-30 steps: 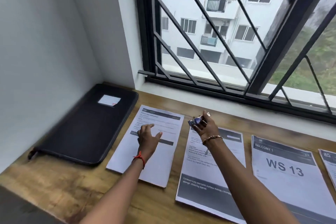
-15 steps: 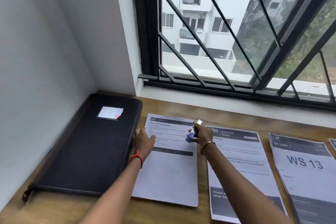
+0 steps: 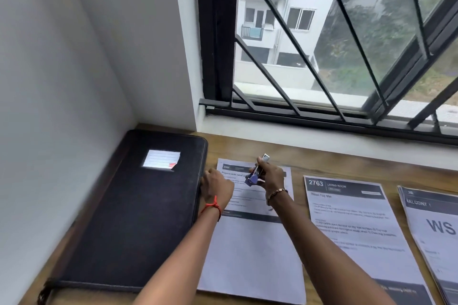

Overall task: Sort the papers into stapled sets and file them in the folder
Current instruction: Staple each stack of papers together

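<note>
On the wooden desk [image 3: 322, 163] under the barred window [image 3: 297, 32], three printed paper sets lie side by side, with a closed black folder [image 3: 138, 218] at the far left against the wall. The right hand [image 3: 270, 178] hovers over the top of the leftmost paper set [image 3: 250, 255], its fingers clenched around a small purple stapler [image 3: 256, 174] whose metal end points up and away. The left hand [image 3: 218, 188] sits at that set's upper left edge, just beside the folder's right side; its fingers are curled downward, but whether they pinch the sheets or only rest on them cannot be told. To the right lie the sheet headed 2763 [image 3: 354, 230] and, further right, the WS sheet [image 3: 436, 230], both flat and untouched.
</note>
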